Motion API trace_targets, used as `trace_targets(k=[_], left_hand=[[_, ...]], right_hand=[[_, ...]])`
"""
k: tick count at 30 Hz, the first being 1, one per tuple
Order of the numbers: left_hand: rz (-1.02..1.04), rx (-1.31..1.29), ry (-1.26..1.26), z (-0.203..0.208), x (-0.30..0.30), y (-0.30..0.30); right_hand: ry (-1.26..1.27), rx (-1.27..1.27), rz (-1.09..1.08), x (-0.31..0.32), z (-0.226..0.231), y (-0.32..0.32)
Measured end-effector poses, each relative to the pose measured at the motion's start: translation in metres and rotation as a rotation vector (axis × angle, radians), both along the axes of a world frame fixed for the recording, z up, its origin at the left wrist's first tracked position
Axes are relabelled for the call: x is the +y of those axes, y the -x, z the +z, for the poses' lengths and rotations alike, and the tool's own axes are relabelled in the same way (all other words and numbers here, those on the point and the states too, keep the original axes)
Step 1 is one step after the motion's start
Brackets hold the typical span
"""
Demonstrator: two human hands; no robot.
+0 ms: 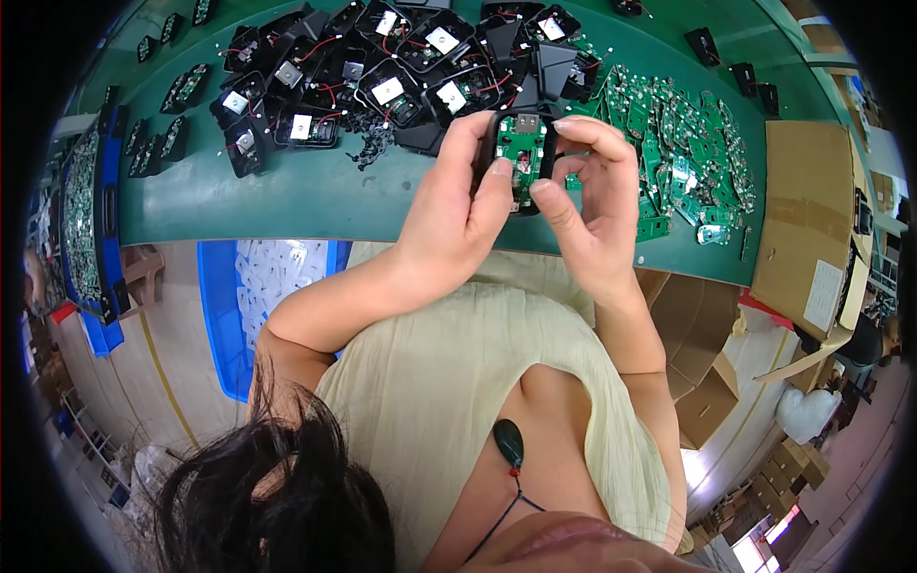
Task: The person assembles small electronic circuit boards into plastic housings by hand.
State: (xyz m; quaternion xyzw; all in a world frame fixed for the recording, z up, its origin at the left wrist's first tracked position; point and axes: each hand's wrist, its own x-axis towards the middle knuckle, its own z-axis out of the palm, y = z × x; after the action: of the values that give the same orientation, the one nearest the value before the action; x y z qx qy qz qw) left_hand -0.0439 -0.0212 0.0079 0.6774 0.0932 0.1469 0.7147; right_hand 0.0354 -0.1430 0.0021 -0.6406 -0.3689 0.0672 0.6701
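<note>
A black plastic housing (549, 158) with a green circuit board (522, 149) set in it is held up over the near part of the green table. My left hand (457, 199) is closed on its left side, with the thumb on the board's edge and fingers behind the housing. From the right, my right hand (600, 191) has its index finger at the upper right corner and its thumb near the lower right edge, gripping that side. The right hand's other fingers are curled. Behind lie several black housings (390, 91) with metal plates and red wires.
Loose green circuit boards (683, 162) are heaped on the right of the green table (287, 205). Small black parts (368, 141) lie left of my hands. A cardboard box (802, 220) stands at the right edge. A blue bin (224, 325) of pale pieces sits below the table's left.
</note>
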Motion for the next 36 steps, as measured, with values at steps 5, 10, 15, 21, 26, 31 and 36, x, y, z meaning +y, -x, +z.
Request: trace_targets(k=[5,10,15,21,26,31,36], left_hand=[[0.031,0.010,-0.147,0.001,-0.001,0.001],[0.038,0.017,-0.198,-0.001,-0.003,0.002],[0.027,0.003,-0.159,-0.007,-0.001,-0.008],[-0.191,0.413,0.251,-0.013,0.022,-0.035],[-0.222,0.354,0.274,0.000,0.026,-0.040],[-0.179,0.362,0.179,0.000,0.022,-0.041],[-0.122,0.311,0.008,-0.001,0.015,-0.037]], right_hand=[[-0.068,0.135,0.004,0.005,-0.006,0.006],[-0.155,0.159,0.003,0.010,-0.013,0.007],[-0.165,0.270,-0.041,0.016,-0.016,0.008],[-0.030,0.615,-0.062,0.019,-0.025,-0.010],[0.006,0.650,-0.008,0.014,-0.011,-0.017],[0.033,0.622,-0.028,0.015,-0.008,-0.016],[-0.065,0.632,-0.022,0.020,-0.009,-0.012]])
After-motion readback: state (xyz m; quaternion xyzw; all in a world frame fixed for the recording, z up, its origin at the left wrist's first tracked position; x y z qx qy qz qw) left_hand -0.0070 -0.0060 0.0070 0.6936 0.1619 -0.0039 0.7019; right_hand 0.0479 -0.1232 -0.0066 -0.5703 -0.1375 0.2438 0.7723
